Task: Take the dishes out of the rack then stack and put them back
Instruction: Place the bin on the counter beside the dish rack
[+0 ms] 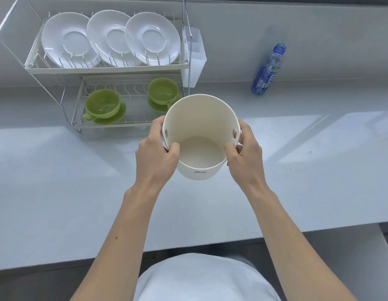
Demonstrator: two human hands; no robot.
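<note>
I hold an empty cream bucket over the counter, just in front of the rack's right end. My left hand grips its left rim and my right hand grips its right rim. The two-tier wire dish rack stands at the back left. Three white plates lean upright in its top tier. On the bottom tier a green cup on a saucer sits at the left, and another green cup on a saucer sits at the right, partly hidden behind the bucket.
A white cutlery holder hangs on the rack's right side. A blue plastic bottle without a cap stands at the back right. The grey counter stretches across the view, its front edge near my body.
</note>
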